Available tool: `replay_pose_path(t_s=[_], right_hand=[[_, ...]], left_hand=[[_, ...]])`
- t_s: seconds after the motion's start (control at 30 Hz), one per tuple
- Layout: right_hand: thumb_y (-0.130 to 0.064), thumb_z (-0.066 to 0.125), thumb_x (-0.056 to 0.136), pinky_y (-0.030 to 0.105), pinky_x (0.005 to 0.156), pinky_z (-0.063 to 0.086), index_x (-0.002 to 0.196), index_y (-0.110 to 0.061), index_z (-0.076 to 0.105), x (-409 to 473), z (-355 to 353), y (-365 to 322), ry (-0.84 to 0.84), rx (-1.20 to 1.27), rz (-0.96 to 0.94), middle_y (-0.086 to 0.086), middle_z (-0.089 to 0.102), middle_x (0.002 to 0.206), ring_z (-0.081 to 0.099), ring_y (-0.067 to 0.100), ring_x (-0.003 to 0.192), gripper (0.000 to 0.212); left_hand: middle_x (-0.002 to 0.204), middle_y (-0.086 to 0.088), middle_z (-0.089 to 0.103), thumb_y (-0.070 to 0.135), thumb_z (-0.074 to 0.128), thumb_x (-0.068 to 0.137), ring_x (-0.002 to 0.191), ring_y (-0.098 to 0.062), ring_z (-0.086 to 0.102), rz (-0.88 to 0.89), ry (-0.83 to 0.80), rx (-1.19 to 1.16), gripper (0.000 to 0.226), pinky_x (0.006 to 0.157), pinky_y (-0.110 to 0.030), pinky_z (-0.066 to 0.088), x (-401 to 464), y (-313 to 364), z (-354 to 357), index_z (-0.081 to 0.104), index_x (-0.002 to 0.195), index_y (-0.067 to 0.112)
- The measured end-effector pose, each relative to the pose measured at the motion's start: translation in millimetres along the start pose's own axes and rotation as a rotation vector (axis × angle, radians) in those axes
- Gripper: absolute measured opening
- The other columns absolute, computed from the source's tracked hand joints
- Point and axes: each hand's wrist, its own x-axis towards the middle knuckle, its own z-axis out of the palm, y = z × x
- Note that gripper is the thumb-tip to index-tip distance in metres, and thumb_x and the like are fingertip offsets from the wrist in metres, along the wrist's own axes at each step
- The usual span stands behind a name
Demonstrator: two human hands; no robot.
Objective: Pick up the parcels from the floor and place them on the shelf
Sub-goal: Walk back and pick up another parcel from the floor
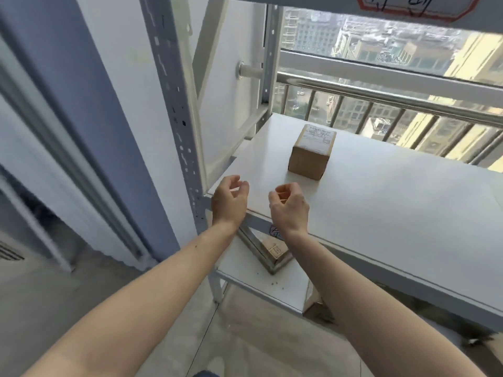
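A small brown cardboard parcel (311,153) with a white label on top stands on the white shelf board (381,202), a little back from its front edge. My left hand (230,201) and my right hand (290,206) hover side by side at the front left corner of that board, nearer to me than the parcel. Both hands are empty with fingers loosely curled and apart. A second brown parcel (276,251) lies on the lower shelf (245,273), partly hidden by my right forearm. Another box (315,306) shows below, mostly hidden by the shelf and my arm.
The shelf's perforated grey upright (174,112) stands just left of my left hand. Behind the shelf run a metal railing (381,93) and a window over buildings. An upper shelf edge (326,1) crosses the top. Tiled floor (245,336) lies below my arms.
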Motion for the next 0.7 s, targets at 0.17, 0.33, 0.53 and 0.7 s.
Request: replay_pose_path(t_s=[0.17, 0.33, 0.53, 0.7], right_hand=[[-0.026, 0.06, 0.094, 0.04, 0.084, 0.055, 0.105, -0.014, 0.061, -40, 20, -8, -0.163, 0.015, -0.068, -0.003, 0.064, 0.088, 0.065, 0.022, 0.089, 0.016], [-0.025, 0.06, 0.092, 0.038, 0.084, 0.053, 0.101, -0.013, 0.062, -95, 57, -24, -0.349, 0.001, -0.118, -0.003, 0.066, 0.088, 0.066, 0.024, 0.091, 0.014], [-0.027, 0.056, 0.093, 0.033, 0.081, 0.049, 0.101, -0.018, 0.062, -183, 113, -46, -0.616, -0.013, -0.198, 0.001, 0.073, 0.098, 0.068, 0.023, 0.096, 0.013], [-0.027, 0.055, 0.091, 0.038, 0.087, 0.052, 0.098, -0.024, 0.059, -272, 151, -65, -0.818, -0.036, -0.272, -0.006, 0.068, 0.097, 0.065, 0.021, 0.099, 0.009]], left_hand=[[0.117, -0.002, 0.068, 0.029, 0.057, 0.099, 0.103, -0.015, 0.063, -0.096, 0.129, -0.006, 0.035, 0.087, -0.026, 0.047, -44, -23, -40, 0.062, 0.128, 0.011], [0.119, -0.007, 0.071, 0.033, 0.058, 0.097, 0.107, -0.022, 0.069, -0.197, 0.29, -0.038, 0.038, 0.094, -0.044, 0.057, -78, -49, -99, 0.063, 0.126, 0.011], [0.115, -0.015, 0.072, 0.026, 0.061, 0.095, 0.105, -0.03, 0.07, -0.311, 0.524, -0.11, 0.035, 0.094, -0.045, 0.055, -129, -89, -186, 0.062, 0.123, 0.006], [0.11, -0.013, 0.074, 0.04, 0.06, 0.082, 0.101, -0.027, 0.072, -0.392, 0.714, -0.128, 0.048, 0.091, -0.051, 0.057, -194, -127, -266, 0.064, 0.119, 0.01]])
